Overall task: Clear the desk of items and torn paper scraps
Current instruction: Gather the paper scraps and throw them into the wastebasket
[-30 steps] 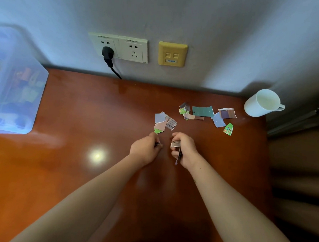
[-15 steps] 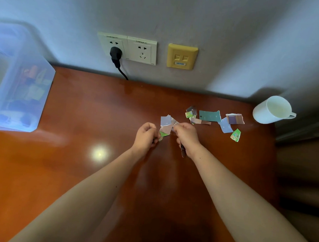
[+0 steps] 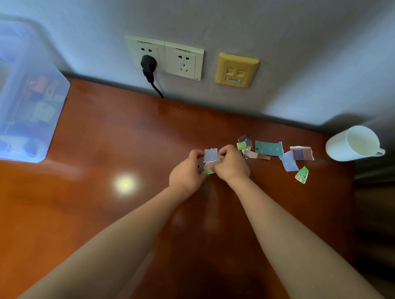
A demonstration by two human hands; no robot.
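Small, colourful torn paper scraps [image 3: 269,148]

Scraps [image 3: 268,148] lie between the hands [image 3: 210,167] and mug [image 3: 352,143].

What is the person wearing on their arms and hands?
Nothing that shows. The left hand and right hand are bare, no gloves. The left forearm and right forearm are bare too: no sleeves in view, no watch or bracelet at either wrist. Rings are too hard to tell.
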